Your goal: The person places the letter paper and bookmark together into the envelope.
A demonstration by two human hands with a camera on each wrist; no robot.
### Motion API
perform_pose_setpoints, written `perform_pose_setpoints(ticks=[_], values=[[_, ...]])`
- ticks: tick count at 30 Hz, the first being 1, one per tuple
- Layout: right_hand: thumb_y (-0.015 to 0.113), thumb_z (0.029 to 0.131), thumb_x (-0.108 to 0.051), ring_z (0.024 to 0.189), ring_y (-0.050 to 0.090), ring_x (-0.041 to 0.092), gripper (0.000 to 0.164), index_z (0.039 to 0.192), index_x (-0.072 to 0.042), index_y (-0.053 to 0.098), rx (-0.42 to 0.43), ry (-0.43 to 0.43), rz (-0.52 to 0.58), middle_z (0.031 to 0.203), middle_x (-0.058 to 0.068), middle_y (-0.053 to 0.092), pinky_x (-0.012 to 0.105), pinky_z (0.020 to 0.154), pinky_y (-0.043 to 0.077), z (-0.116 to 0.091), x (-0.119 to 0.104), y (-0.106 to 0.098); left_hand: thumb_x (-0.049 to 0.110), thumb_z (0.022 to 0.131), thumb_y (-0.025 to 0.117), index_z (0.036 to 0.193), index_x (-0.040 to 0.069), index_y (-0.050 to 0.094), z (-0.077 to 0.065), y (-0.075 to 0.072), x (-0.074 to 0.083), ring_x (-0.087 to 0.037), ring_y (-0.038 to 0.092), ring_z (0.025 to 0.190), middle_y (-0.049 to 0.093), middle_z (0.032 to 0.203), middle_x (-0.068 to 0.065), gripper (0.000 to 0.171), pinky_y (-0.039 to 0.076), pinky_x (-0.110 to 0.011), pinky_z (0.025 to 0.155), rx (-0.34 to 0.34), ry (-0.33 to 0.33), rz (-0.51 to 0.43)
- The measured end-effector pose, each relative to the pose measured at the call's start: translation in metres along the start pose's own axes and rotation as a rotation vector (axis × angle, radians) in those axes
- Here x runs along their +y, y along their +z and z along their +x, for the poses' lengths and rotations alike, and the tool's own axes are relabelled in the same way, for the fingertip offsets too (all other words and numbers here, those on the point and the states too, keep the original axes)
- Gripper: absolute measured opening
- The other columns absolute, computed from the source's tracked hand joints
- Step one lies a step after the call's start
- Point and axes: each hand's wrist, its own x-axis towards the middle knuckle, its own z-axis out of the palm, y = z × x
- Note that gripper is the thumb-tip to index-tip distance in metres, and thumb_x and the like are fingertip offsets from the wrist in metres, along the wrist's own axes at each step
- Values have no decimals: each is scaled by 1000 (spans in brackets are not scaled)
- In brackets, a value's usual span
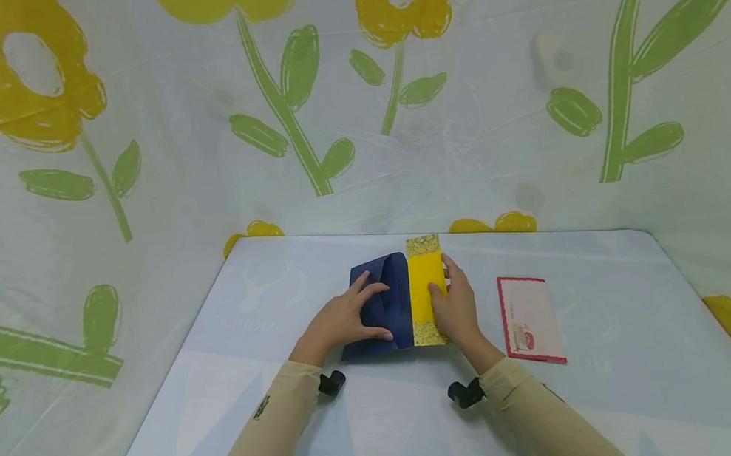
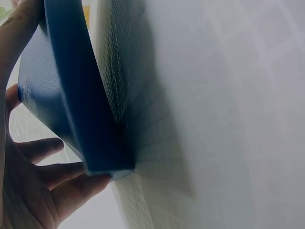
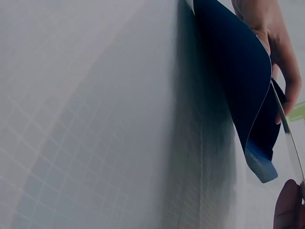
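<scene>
A navy blue envelope (image 1: pixel 400 306) lies tilted near the middle of the table, its mouth facing right. My left hand (image 1: pixel 350 311) holds it, fingers and thumb spread across its face; the left wrist view shows fingertips at the edge of the envelope (image 2: pixel 71 86). To the right, a yellow card (image 1: pixel 420 289) with speckled gold ends is pinched by my right hand (image 1: pixel 457 304) along its right side. Its left edge meets the envelope's mouth. From the right wrist, the envelope (image 3: pixel 233 71) gapes and the card (image 3: pixel 287 124) shows edge-on at the opening.
A pale pink card with a red border (image 1: pixel 530 320) lies on the table (image 1: pixel 626 349) right of my right hand. Behind the table hangs a white cloth (image 1: pixel 488 118) printed with yellow flowers and green leaves. Small black cameras sit on both wrists.
</scene>
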Motion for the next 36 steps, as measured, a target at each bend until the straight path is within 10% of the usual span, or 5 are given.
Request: perform_pose_setpoints(ticks=[36], values=[[56,93,-19,97,48,24,61,147,-20,27,-6,1,-32,126,9,48,38,88,45,-3,0,8,80,56,62,135,49,35,2,1,-2,-36,51,117,15,155,0,90,44,-51,91,15,19,7]])
